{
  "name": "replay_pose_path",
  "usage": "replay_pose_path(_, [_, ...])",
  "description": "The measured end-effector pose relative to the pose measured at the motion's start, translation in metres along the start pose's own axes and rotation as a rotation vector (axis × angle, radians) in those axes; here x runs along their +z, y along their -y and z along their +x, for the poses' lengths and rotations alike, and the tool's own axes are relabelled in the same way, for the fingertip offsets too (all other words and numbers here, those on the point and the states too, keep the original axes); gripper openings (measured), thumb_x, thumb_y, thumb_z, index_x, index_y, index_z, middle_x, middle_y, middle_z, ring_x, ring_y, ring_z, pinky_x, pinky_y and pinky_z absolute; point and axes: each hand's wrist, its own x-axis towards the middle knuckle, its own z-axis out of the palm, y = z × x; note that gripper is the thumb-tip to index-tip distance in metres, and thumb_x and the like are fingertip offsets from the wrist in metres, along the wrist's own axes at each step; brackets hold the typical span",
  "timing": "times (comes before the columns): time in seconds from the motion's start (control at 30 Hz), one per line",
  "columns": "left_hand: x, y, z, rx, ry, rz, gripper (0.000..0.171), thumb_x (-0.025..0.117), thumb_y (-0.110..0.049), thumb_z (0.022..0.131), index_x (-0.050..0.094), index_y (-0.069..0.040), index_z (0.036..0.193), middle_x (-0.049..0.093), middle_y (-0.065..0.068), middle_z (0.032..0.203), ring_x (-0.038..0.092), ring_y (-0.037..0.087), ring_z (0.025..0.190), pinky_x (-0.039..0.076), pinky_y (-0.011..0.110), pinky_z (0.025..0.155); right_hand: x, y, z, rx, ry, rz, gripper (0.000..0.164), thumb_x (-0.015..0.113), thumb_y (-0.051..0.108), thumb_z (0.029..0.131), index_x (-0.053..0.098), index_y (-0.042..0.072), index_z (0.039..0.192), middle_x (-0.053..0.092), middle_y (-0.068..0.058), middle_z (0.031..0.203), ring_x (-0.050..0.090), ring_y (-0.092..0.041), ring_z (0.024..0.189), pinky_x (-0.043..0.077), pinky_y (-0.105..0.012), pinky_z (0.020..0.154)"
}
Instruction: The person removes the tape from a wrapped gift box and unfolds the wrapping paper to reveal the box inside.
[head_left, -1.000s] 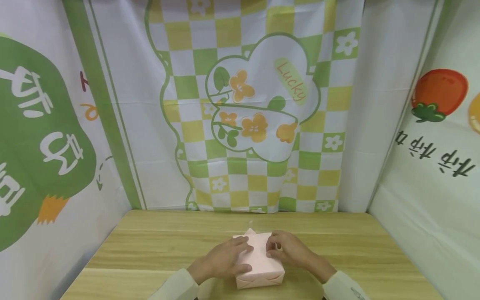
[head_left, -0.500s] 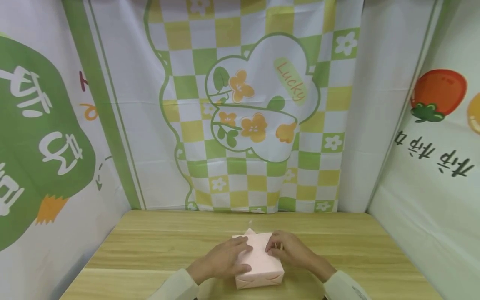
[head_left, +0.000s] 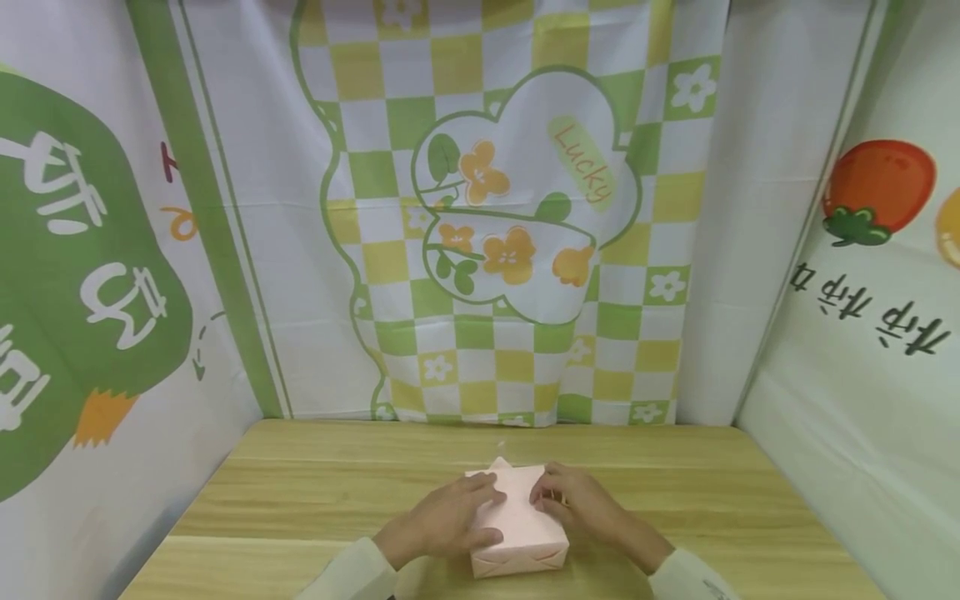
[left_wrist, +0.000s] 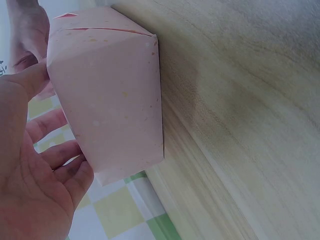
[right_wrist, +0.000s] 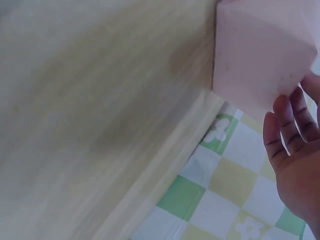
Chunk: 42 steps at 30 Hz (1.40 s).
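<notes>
A pale pink, paper-wrapped box [head_left: 517, 521] with small gold flecks sits on the wooden table, its near end showing folded flaps. At its far side a small pointed bit of the paper sticks up. My left hand [head_left: 450, 517] rests on the box's left part, thumb near the front edge and fingers spread over the top. In the left wrist view, that hand's fingers [left_wrist: 60, 155] lie along the box's edge. My right hand [head_left: 581, 500] has bent fingers at the box's top right, thumb and forefinger close together. Whether they pinch any paper is unclear.
The wooden table [head_left: 337, 475] spreads around the box. Behind it hangs a checked green-and-yellow cloth [head_left: 517, 358]. Printed cloth walls stand on the left [head_left: 217, 417] and right [head_left: 840, 417]. A small clear bit [head_left: 501, 446] lies beyond the box.
Very little differs. My right hand's fingertips have shifted slightly leftward on the box top; the left hand and the box stay where they were.
</notes>
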Motion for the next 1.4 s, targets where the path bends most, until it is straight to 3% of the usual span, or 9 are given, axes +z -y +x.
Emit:
replay_pose_path(0.17, [0.001,0.001,0.0,0.015,-0.006,0.005,0.052,0.061,-0.05,0.093,0.059,-0.016,0.132,0.053,0.013,0.145,0.052,0.028,0.133,0.049,0.04,0.107,-0.002,-0.001,0.005,-0.003,0.01,-0.013,0.008,0.073,0.012,0.085,0.07,0.019,0.083,0.061,0.009,0.078,0.05,0.004,0.07,0.047,-0.014,0.059])
replay_pose_path(0.47, [0.0,0.001,0.001,0.009,0.008,0.009,0.052,0.061,-0.05,0.093,0.059,-0.015,0.132,0.053,0.012,0.145,0.052,0.028,0.133,0.049,0.04,0.107,0.009,-0.004,0.001,-0.172,-0.088,-0.207,0.005,0.07,0.012,0.087,0.066,0.015,0.087,0.052,0.009,0.082,0.045,0.004,0.073,0.047,-0.01,0.061])
replay_pose_path(0.6, [0.0,0.001,0.001,-0.003,0.019,0.003,0.052,0.061,-0.05,0.093,0.059,-0.016,0.132,0.053,0.013,0.145,0.052,0.028,0.133,0.049,0.039,0.107,0.012,-0.005,-0.002,-0.183,-0.081,-0.259,0.007,0.068,0.012,0.088,0.062,0.014,0.09,0.048,0.009,0.084,0.044,0.002,0.075,0.046,-0.011,0.064])
replay_pose_path(0.73, [0.0,0.0,0.0,-0.008,0.02,0.0,0.052,0.061,-0.05,0.093,0.059,-0.017,0.132,0.053,0.013,0.145,0.052,0.028,0.133,0.049,0.039,0.108,0.01,-0.003,-0.004,-0.063,0.016,-0.165,0.006,0.062,0.013,0.093,0.058,0.017,0.09,0.047,0.01,0.087,0.044,0.002,0.077,0.048,-0.014,0.066])
replay_pose_path(0.87, [-0.001,-0.001,0.0,-0.01,0.019,0.002,0.052,0.061,-0.05,0.093,0.059,-0.017,0.132,0.052,0.013,0.146,0.052,0.028,0.133,0.048,0.039,0.108,0.004,-0.002,-0.005,0.089,0.094,0.045,0.008,0.057,0.016,0.098,0.056,0.02,0.091,0.048,0.011,0.089,0.045,0.002,0.079,0.049,-0.016,0.068])
replay_pose_path(1.03, [-0.004,-0.001,0.001,-0.007,0.023,0.002,0.051,0.061,-0.049,0.093,0.059,-0.016,0.133,0.051,0.014,0.147,0.051,0.029,0.134,0.048,0.04,0.108,0.0,-0.004,-0.006,0.115,0.063,0.262,0.006,0.061,0.014,0.096,0.061,0.019,0.092,0.054,0.005,0.086,0.049,-0.001,0.079,0.05,-0.019,0.065])
replay_pose_path(1.2, [-0.004,-0.002,0.001,0.002,0.013,0.012,0.051,0.062,-0.048,0.093,0.06,-0.016,0.132,0.052,0.014,0.145,0.053,0.029,0.132,0.049,0.039,0.107,0.001,-0.006,-0.005,0.044,0.013,0.272,0.009,0.064,0.011,0.093,0.068,0.012,0.101,0.056,0.001,0.082,0.049,0.0,0.075,0.049,-0.018,0.062])
replay_pose_path(1.4, [-0.003,-0.001,0.0,0.003,0.012,0.006,0.051,0.061,-0.049,0.093,0.06,-0.016,0.132,0.052,0.014,0.145,0.051,0.028,0.134,0.047,0.04,0.109,0.002,-0.002,-0.004,0.098,0.005,0.257,0.005,0.068,0.013,0.09,0.072,0.016,0.091,0.055,0.006,0.078,0.047,0.002,0.071,0.047,-0.017,0.059])
